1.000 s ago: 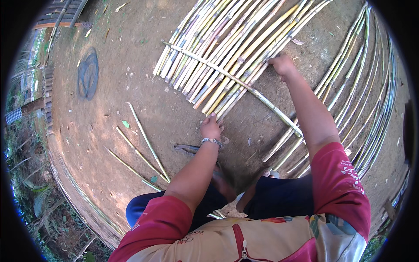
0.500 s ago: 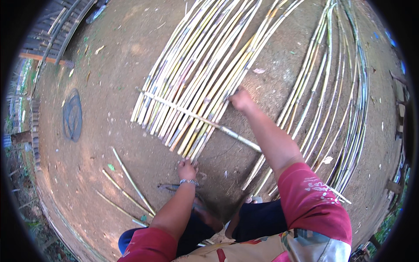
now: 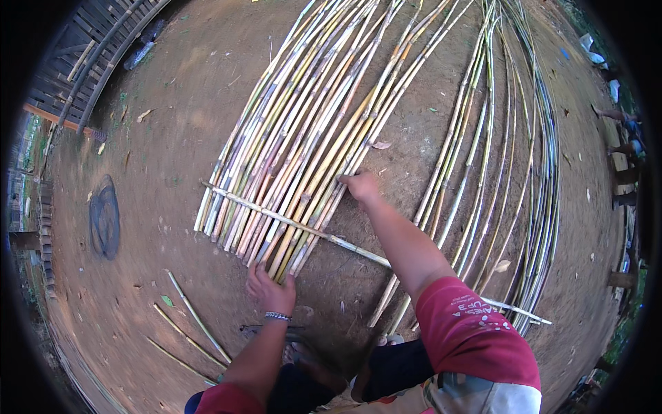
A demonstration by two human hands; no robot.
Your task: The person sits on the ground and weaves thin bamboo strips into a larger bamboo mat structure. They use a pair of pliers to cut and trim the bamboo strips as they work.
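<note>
Long pale bamboo canes (image 3: 314, 131) lie side by side on the ground in front of me. A thinner bamboo stick (image 3: 345, 244) runs crosswise over them near their close ends and reaches out to the right. At those ends is my left hand (image 3: 272, 292), its fingers and thumb spread around several cane tips and touching them. My right hand (image 3: 362, 188) is at the row's right side, fingers curled against the outermost cane. Its fingertips are partly hidden, but they look closed on that cane.
A second, looser group of bamboo canes (image 3: 476, 155) fans out to the right. Several short sticks (image 3: 196, 314) lie by my left forearm. On the left are a dark coiled net-like thing (image 3: 105, 219) and a slatted wooden structure (image 3: 93, 58).
My left hand has moved leftward along the cane ends and spread its fingers wider. My right hand stays at the row's right side. The whole view has shifted a little.
</note>
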